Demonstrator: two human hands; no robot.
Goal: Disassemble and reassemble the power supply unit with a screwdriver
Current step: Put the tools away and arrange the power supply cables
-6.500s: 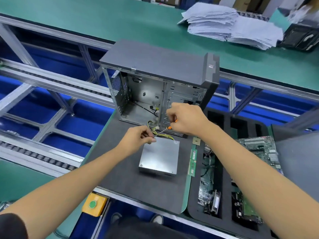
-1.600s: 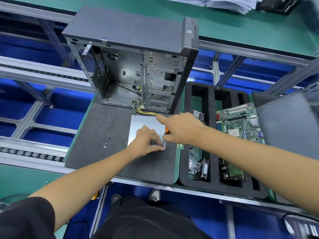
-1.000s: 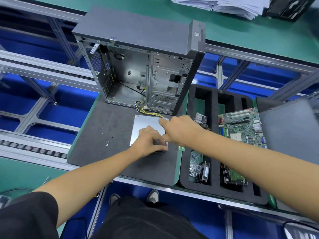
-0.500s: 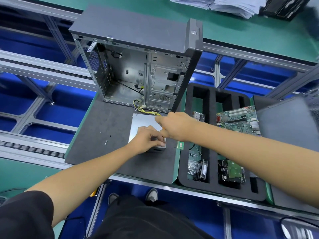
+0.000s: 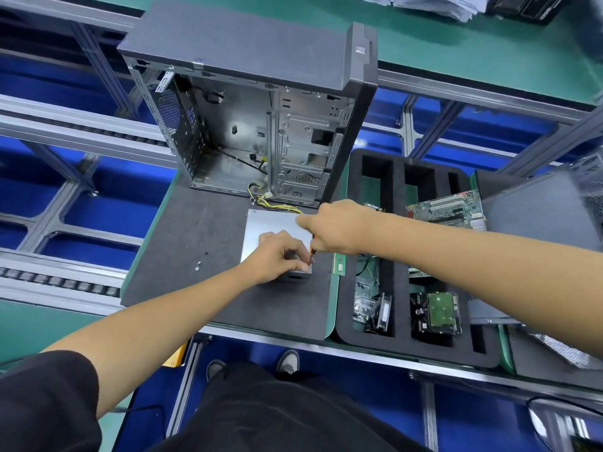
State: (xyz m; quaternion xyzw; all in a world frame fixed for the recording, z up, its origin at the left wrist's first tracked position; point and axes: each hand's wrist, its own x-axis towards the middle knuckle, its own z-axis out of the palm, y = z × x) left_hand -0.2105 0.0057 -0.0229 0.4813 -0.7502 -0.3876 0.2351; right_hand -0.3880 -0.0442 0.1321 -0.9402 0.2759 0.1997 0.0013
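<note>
The silver power supply unit [image 5: 266,223] lies flat on the dark foam mat [image 5: 182,256], its yellow cables [image 5: 277,207] running toward the open computer case [image 5: 261,102]. My left hand [image 5: 280,256] rests on the unit's near right corner with curled fingers pinching at the screwdriver's tip. My right hand [image 5: 336,228] grips an orange-handled screwdriver [image 5: 312,250], held upright over that corner; most of the tool is hidden by the hand. Two small loose screws [image 5: 198,265] lie on the mat to the left.
A black foam tray [image 5: 398,177] to the right holds a motherboard [image 5: 450,210], a hard drive [image 5: 437,313] and small parts. A green memory stick [image 5: 339,264] lies at the mat's right edge. A grey side panel [image 5: 538,210] stands at far right. Conveyor rails run at left.
Over 6.5 s both hands moved from the cables at the case to the unit's near right corner. In the last second they stay there, with only slight shifts.
</note>
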